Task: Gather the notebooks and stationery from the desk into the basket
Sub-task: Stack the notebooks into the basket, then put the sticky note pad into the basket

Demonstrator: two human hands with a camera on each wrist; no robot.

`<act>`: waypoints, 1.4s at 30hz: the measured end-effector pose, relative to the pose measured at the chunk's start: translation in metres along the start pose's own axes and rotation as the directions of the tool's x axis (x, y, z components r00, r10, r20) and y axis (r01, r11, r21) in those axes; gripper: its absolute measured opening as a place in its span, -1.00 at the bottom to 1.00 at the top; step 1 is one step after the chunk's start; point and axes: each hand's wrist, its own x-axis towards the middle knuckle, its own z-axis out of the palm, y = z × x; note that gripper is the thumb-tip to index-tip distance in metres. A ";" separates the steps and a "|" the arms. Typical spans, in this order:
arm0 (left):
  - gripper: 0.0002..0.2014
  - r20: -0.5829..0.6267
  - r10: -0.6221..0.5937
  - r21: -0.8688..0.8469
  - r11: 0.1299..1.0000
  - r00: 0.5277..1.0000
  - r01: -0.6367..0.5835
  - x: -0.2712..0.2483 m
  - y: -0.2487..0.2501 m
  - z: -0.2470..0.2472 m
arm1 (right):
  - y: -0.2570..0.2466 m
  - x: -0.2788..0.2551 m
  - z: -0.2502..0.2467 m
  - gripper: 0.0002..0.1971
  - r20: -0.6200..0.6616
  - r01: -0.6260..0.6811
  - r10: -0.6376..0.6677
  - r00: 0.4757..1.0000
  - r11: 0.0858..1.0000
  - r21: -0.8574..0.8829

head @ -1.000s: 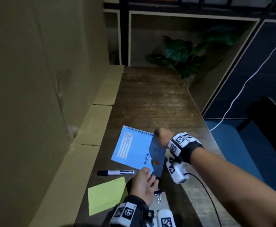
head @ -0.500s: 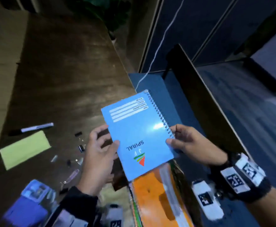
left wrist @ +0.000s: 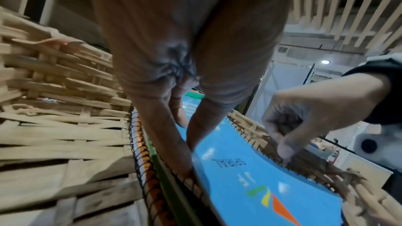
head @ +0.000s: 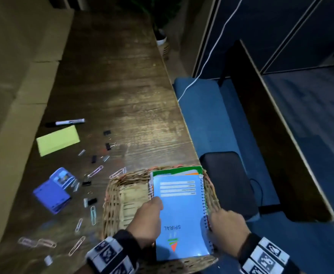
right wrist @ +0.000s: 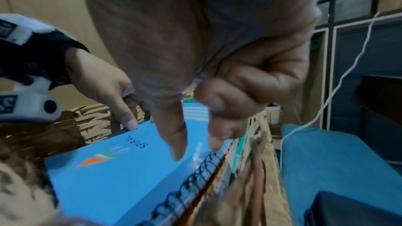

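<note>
Blue spiral notebook [head: 180, 218], carried above the desk edge half a second ago, now lies in the wicker basket [head: 112, 202] on the orange and green notebooks. Left hand [head: 148, 220] pinches its left edge; right hand [head: 227, 224] grips the coil side. Marker [head: 67, 122], yellow pad [head: 58, 140], purple box [head: 52, 194] and scattered clips [head: 92, 214] remain on the desk [head: 122, 86], so gathering continues

An office or study corner. A wooden desk [head: 122, 91] carries scattered paper clips [head: 94, 172], a marker [head: 65, 122] and sticky notes [head: 58, 140]. A blue seat [head: 207, 119] stands beside it.
</note>
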 end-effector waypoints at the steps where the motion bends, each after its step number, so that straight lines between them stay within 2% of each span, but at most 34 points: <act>1: -0.70 0.017 0.003 0.019 1.000 1.000 -0.003 0.003 0.002 0.001 | 0.002 0.002 0.000 -0.74 -0.027 -0.018 0.018 0.999 1.000 -0.008; 3: -0.65 0.011 -0.020 0.029 0.999 1.000 0.019 -0.001 0.001 0.001 | -0.004 0.005 -0.002 -0.74 -0.144 0.003 -0.005 0.990 1.000 -0.017; 5: -0.54 0.013 -0.055 0.008 0.998 0.998 0.054 -0.004 0.001 0.000 | -0.010 0.010 -0.004 -0.57 -0.223 0.079 -0.081 0.971 0.997 -0.018; 7: -0.41 0.044 -0.076 -0.002 0.997 0.996 0.076 -0.006 -0.001 0.000 | -0.015 0.017 -0.001 -0.35 -0.219 0.139 -0.151 0.964 0.988 -0.070; 8: -0.37 0.073 -0.084 -0.002 0.996 0.994 0.084 -0.006 -0.002 0.001 | -0.016 0.024 0.005 -0.30 -0.197 0.143 -0.156 0.968 0.987 -0.079; 12: -0.33 0.163 -0.104 0.050 0.994 0.981 0.097 -0.007 -0.002 0.003 | -0.021 0.040 0.016 -0.30 -0.174 0.164 -0.198 0.965 0.967 -0.195; 16: -0.45 0.182 -0.075 0.073 0.995 0.980 0.063 -0.009 -0.002 -0.013 | -0.025 0.028 0.001 -0.35 -0.079 0.188 -0.206 0.975 0.963 -0.192; 17: -0.49 0.156 -0.057 0.061 0.997 0.986 0.048 -0.009 -0.006 -0.021 | -0.028 0.021 -0.012 -0.35 -0.012 0.217 -0.224 0.974 0.953 -0.210; 18: -0.53 0.096 -0.043 0.030 0.999 0.994 0.040 -0.010 -0.012 -0.033 | -0.026 0.020 -0.021 -0.36 -0.004 0.237 -0.241 0.971 0.959 -0.157; 20: -0.65 -0.086 -0.048 -0.088 0.995 0.995 0.041 -0.015 -0.028 -0.064 | -0.026 0.014 -0.047 -0.39 0.000 0.313 -0.314 0.950 0.946 -0.083; 21: -0.71 -0.168 -0.080 -0.170 0.984 0.983 0.051 -0.019 -0.040 -0.081 | -0.031 0.013 -0.063 -0.38 -0.026 0.328 -0.328 0.944 0.944 -0.030; 23: -0.80 -0.282 -0.195 -0.378 0.922 0.939 0.078 -0.024 -0.072 -0.118 | -0.050 0.018 -0.097 -0.41 -0.162 0.374 -0.359 0.919 0.924 0.078; 25: -0.88 -0.382 -0.294 -0.500 0.863 0.876 0.071 -0.026 -0.114 -0.152 | -0.080 0.035 -0.130 -0.51 -0.252 0.438 -0.372 0.893 0.847 0.300; 27: -0.97 -0.436 -0.412 -0.627 0.777 0.800 0.058 -0.024 -0.159 -0.181 | -0.120 0.066 -0.157 -0.64 -0.281 0.442 -0.342 0.897 0.691 0.571; 28: -0.91 -0.438 -0.476 -0.694 0.718 0.763 0.050 -0.021 -0.182 -0.192 | -0.142 0.083 -0.170 -0.68 -0.267 0.415 -0.323 0.908 0.607 0.677; 31: -0.90 -0.378 -0.632 -0.818 0.571 0.677 0.076 -0.011 -0.237 -0.213 | -0.215 0.143 -0.190 -0.93 -0.122 0.208 -0.268 0.956 0.321 0.924; 33: -0.88 -0.342 -0.667 -0.829 0.546 0.662 0.122 -0.009 -0.267 -0.213 | -0.257 0.185 -0.194 -0.88 -0.035 0.095 -0.220 0.975 0.266 0.959; 35: -0.89 -0.340 -0.688 -0.808 0.563 0.641 0.175 -0.013 -0.291 -0.206 | -0.288 0.220 -0.194 -0.94 -0.015 0.079 -0.170 0.985 0.378 0.922; 37: -0.94 -0.345 -0.709 -0.801 0.564 0.615 0.201 -0.019 -0.310 -0.198 | -0.312 0.249 -0.190 -0.63 -0.043 0.100 -0.112 0.993 0.566 0.818; 38: -0.95 -0.359 -0.714 -0.792 0.574 0.601 0.208 -0.021 -0.319 -0.195 | -0.324 0.257 -0.191 -0.54 -0.058 0.098 -0.083 0.995 0.639 0.763; 42: -0.94 -0.397 -0.693 -0.763 0.614 0.602 0.203 -0.020 -0.338 -0.189 | -0.366 0.295 -0.192 -0.16 -0.099 0.024 0.043 0.994 0.803 0.595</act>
